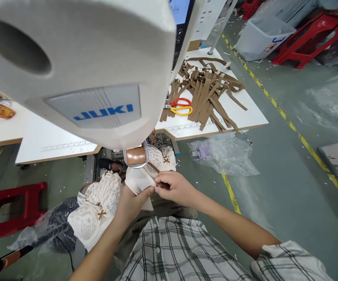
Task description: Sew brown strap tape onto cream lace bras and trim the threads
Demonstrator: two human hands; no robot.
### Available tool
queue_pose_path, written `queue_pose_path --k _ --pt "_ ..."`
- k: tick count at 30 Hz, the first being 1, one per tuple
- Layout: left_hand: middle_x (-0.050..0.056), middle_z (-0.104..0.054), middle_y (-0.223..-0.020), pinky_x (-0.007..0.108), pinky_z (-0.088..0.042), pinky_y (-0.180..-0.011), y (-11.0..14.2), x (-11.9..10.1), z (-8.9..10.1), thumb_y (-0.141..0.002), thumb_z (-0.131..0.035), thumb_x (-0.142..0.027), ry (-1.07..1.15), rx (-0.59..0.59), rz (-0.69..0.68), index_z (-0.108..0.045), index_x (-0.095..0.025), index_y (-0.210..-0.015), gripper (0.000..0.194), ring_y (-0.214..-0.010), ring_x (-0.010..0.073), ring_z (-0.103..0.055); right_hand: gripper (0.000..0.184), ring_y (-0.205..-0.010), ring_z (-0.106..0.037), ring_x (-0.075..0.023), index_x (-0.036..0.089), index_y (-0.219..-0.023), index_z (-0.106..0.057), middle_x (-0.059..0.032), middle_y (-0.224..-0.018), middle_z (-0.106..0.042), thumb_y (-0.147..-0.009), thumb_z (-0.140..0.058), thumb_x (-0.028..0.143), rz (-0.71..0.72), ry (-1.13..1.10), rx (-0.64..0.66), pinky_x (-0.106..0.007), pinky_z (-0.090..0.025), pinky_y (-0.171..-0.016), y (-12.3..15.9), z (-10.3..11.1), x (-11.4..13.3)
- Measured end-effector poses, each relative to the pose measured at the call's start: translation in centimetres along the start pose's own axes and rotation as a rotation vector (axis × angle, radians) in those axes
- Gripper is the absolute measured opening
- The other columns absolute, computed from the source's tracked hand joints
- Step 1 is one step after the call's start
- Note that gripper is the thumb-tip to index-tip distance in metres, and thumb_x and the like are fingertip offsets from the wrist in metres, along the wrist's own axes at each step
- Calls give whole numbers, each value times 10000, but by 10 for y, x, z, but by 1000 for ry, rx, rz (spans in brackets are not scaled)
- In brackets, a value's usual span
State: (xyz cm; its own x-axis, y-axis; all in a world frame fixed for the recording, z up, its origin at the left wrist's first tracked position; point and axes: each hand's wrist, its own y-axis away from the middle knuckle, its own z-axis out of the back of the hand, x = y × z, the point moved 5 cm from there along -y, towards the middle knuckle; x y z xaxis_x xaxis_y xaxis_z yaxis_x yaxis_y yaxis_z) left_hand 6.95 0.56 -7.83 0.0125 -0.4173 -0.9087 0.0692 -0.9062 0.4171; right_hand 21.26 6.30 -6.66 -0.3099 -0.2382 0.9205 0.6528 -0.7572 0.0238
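My left hand (132,203) is closed on the cream lace garment (104,199), gripping its smooth padded part just under the head of the white JUKI sewing machine (98,74). My right hand (173,186) pinches the garment's edge and a thin brown strap (154,168) right beside the left thumb. More lace garment pieces with small brown bows lie bunched in my lap at the left. A copper-coloured part of the machine (136,156) sits directly above the fabric.
A pile of brown straps (207,91) and red-and-yellow scissors (180,106) lie on the white table (245,117) to the right. Clear plastic bags (224,154) lie on the floor. A red stool (8,207) stands at the left, a grey bin (259,37) at the back right.
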Motion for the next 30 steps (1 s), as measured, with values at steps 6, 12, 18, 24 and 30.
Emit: queue_pose_path --k 6,12,18,24,30 --pt "70 -732 -910 319 -513 -779 -1 -11 4 -790 -713 -365 -145 -71 -126 -718 -174 -933 239 -848 234 -654 83 -598 -500 -101 191 -757 -664 21 -693 -592 -798 -603 152 -90 -8 29 -215 -359 -560 -3 9 -4" --pt "26 -672 -846 283 -486 -748 -6 -27 6 -874 -600 -381 -305 70 -100 -653 -157 -916 234 -804 188 -603 124 -641 -548 -116 211 -972 -608 20 -764 -648 -862 -558 187 -130 -29 53 -222 -359 -586 -3 21 1" --pt "42 -693 -973 282 -470 -823 -2 -40 -2 -888 -580 -324 -348 125 -166 -661 -170 -1017 217 -898 196 -614 112 -549 -415 -113 221 -914 -455 77 -611 -486 -861 -545 180 -106 128 110 -229 -258 -548 -1 19 10" --pt "44 -705 -942 280 -475 -792 -4 -37 -1 -863 -617 -322 -343 105 -130 -677 -167 -972 198 -881 200 -616 119 -637 -538 -122 207 -949 -550 50 -689 -640 -844 -605 201 -151 37 160 -228 -324 -624 -7 24 5" --pt "32 -675 -782 267 -468 -699 -9 -31 0 -836 -664 -329 -251 111 -99 -678 -145 -816 186 -734 169 -584 110 -645 -463 -108 165 -786 -668 34 -663 -528 -805 -657 272 -169 -121 245 -225 -319 -605 -16 25 -5"
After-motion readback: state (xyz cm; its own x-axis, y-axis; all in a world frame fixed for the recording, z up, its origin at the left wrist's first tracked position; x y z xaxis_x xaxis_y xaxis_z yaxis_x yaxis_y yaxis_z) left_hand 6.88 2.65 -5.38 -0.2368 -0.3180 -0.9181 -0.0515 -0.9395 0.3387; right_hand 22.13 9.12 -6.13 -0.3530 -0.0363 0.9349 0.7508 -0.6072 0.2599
